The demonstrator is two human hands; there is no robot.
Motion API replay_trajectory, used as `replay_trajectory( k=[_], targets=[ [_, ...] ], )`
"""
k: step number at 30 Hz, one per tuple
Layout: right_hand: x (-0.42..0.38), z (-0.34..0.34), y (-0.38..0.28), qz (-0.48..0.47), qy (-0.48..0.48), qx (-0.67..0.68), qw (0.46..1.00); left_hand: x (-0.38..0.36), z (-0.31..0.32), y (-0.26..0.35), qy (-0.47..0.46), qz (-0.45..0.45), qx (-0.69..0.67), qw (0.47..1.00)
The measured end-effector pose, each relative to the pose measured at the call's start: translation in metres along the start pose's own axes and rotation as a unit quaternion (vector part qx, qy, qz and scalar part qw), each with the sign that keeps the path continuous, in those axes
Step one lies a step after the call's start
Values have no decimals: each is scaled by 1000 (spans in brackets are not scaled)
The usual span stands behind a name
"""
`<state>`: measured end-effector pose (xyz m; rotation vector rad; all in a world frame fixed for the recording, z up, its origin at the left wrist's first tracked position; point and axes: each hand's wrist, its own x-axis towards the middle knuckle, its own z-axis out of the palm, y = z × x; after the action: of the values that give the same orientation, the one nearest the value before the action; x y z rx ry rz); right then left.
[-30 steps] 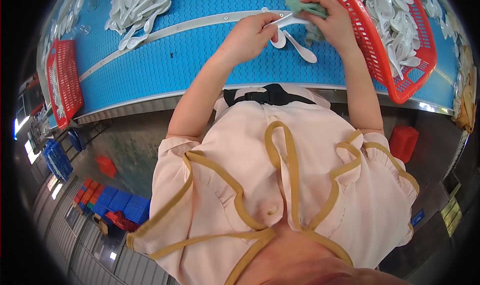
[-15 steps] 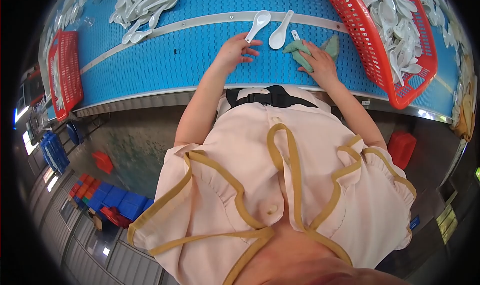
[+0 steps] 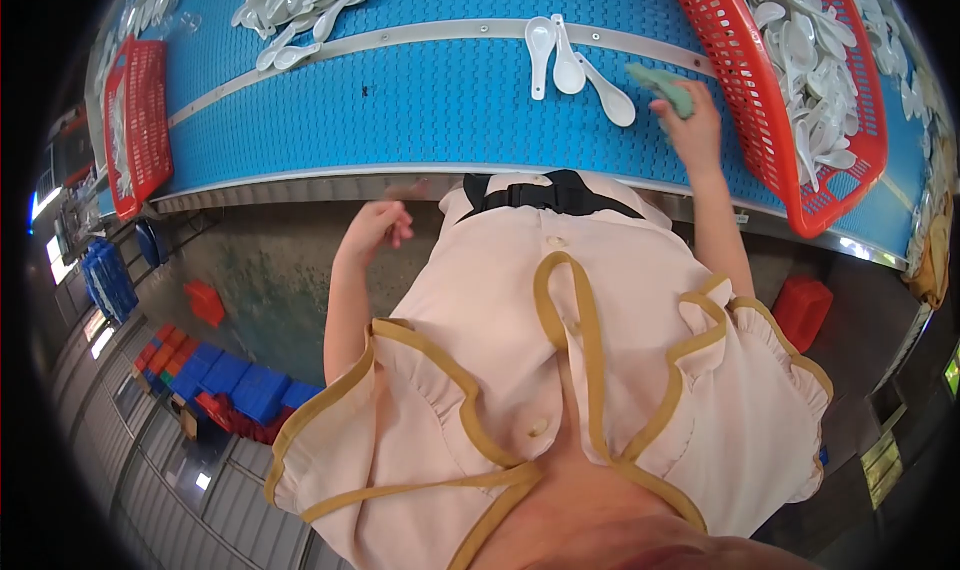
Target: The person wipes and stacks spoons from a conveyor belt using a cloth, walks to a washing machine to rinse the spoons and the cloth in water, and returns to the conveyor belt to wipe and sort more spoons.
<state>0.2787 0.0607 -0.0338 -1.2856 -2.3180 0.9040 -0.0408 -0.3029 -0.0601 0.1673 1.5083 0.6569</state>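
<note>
Three white spoons lie in front of me on the blue belt: a left spoon (image 3: 540,40), a middle spoon (image 3: 568,73) and a right spoon (image 3: 612,102), handles pointing different ways. My right hand (image 3: 693,130) is closed on a green cloth (image 3: 668,90), just right of the spoons and apart from them. My left hand (image 3: 375,228) is off the belt, in front of its near edge. It holds nothing; its fingers are loosely bent and partly blurred, with one stretched out.
On the right stands a red basket (image 3: 745,120) full of white spoons. A spoon pile (image 3: 300,0) lies at the far left of the belt (image 3: 400,120), and another red basket (image 3: 150,120) stands at its left end. A metal strip (image 3: 430,32) crosses the belt.
My left hand has let go of the left spoon and pulled back off the belt. My right hand has lifted the cloth rightward, uncovering the right spoon. The spoons now lie closer together.
</note>
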Motion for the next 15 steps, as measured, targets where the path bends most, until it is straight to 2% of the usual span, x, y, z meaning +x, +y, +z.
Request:
replay_trajectory(
  k=[1, 2, 3, 4, 5, 6, 7, 8, 12, 15],
  targets=[
    [-1, -16, -2, 14, -52, -56, 997, -9, 10, -12, 2, -1, -2, 1000],
    [0, -25, -1, 26, -103, -113, 988, -17, 27, -22, 110, -59, -153, 980],
    [-1, -26, 3, 23, -104, -113, 988, -22, 39, -29, 213, -115, -296, 924],
    [-3, -25, 8, -49, -47, -196, 978, -21, 47, -40, 256, -120, -385, 878],
    [-4, -26, 10, -119, 13, -277, 953, -24, 57, -53, 231, -106, -436, 863],
    [-1, -23, 6, -118, 17, -279, 953, -23, 66, -63, 212, -91, -488, 842],
    [5, -15, -4, -4, -39, -149, 988, -21, 72, -70, 183, -80, -516, 833],
    [11, -5, -14, 109, -92, -12, 990, -18, 76, -75, 159, -73, -528, 831],
    [39, 68, -39, 49, -62, -104, 991, -6, 88, -82, 80, -60, -548, 831],
    [52, 97, -80, -24, -91, -153, 984, 4, 91, -83, 36, -52, -541, 838]
  ],
)
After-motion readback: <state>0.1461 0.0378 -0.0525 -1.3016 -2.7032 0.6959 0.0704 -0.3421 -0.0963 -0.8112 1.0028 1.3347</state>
